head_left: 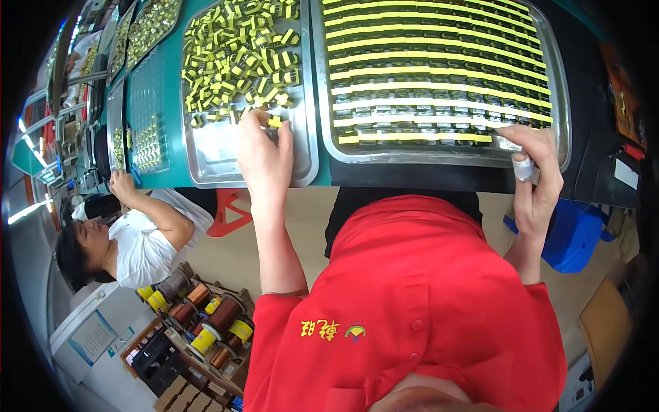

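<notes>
My left hand reaches over the near part of a metal tray on the left. Thumb and forefinger are closed around a small yellow-and-black transformer. Beyond the fingertips, many loose transformers of the same kind lie jumbled. My right hand is at the near right corner of a second metal tray, its fingers apart and a whitish wrap on one of them. Its forefinger tip is close to the right end of the nearest row; whether it touches is unclear. Straight rows of transformers fill this tray.
Both trays lie on a green-topped table. At the left another person in a white top works by further trays. Behind are a red stool, wire spools and a blue bin.
</notes>
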`<control>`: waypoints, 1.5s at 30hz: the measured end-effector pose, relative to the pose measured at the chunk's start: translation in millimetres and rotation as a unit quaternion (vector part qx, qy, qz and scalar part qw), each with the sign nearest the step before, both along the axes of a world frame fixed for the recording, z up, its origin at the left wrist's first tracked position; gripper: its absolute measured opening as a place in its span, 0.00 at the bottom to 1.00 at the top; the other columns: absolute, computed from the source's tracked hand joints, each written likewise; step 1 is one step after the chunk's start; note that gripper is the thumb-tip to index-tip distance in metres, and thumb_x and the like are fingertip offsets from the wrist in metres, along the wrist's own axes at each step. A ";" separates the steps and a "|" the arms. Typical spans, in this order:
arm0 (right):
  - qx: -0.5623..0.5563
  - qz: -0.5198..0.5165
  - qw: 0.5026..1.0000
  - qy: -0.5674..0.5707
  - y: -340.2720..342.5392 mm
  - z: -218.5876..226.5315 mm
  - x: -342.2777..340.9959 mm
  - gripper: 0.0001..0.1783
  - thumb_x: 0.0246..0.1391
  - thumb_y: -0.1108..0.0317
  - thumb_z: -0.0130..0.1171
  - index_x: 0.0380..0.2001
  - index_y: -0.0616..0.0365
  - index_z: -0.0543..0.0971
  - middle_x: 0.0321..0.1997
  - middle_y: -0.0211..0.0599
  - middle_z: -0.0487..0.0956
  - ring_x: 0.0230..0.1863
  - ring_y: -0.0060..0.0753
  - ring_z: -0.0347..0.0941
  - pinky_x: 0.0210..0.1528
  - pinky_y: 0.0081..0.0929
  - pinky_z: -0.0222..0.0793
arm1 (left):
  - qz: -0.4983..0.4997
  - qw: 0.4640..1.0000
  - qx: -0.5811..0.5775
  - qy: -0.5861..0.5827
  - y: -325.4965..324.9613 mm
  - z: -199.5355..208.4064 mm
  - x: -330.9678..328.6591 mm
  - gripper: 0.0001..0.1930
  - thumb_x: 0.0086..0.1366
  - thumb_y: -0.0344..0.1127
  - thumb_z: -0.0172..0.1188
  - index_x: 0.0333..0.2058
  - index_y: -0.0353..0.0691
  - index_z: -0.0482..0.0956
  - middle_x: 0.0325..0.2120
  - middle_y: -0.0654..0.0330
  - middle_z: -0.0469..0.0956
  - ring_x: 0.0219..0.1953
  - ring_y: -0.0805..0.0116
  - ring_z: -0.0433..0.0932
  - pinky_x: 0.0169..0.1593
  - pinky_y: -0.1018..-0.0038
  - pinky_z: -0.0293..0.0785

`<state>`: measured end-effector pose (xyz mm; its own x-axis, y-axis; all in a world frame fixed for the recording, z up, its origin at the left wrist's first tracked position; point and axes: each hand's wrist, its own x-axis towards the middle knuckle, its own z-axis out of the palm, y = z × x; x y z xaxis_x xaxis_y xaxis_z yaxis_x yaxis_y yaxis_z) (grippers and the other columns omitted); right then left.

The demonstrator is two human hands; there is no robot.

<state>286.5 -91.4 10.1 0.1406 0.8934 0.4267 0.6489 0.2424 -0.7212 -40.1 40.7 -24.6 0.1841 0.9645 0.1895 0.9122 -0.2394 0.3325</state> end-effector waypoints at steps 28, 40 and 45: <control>-0.055 0.180 0.981 0.043 33.3 1.8 -74.6 0.20 0.37 0.83 0.59 0.39 0.62 0.78 0.48 0.42 0.77 0.47 0.40 0.71 0.47 0.30 0.65 | -0.193 0.732 -0.351 -0.551 -72.9 24.9 73.5 0.15 0.74 0.40 0.43 0.53 0.37 0.63 0.32 0.65 0.71 0.34 0.79 0.69 0.39 0.79 0.67; -0.051 0.154 0.985 0.063 32.0 4.8 -81.0 0.24 0.33 0.84 0.61 0.40 0.59 0.78 0.41 0.38 0.79 0.36 0.38 0.70 0.37 0.29 0.65 | -0.217 0.838 -0.190 -0.463 -71.0 23.6 69.6 0.12 0.71 0.36 0.46 0.32 0.34 0.70 0.27 0.57 0.69 0.30 0.63 0.69 0.36 0.71 0.67; -0.014 0.177 0.981 0.080 32.5 -1.6 -76.9 0.16 0.40 0.79 0.64 0.37 0.62 0.77 0.38 0.39 0.78 0.38 0.35 0.69 0.39 0.25 0.64 | -0.216 0.771 -0.295 -0.522 -73.4 22.2 66.9 0.11 0.72 0.36 0.44 0.34 0.34 0.71 0.26 0.59 0.68 0.28 0.68 0.68 0.35 0.73 0.66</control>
<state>209.6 -58.9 8.5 -0.1184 0.9093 0.3990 0.4060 0.4110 -0.8162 26.8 -32.8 -2.4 0.5561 0.8311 0.0034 -0.0475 0.0277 0.9985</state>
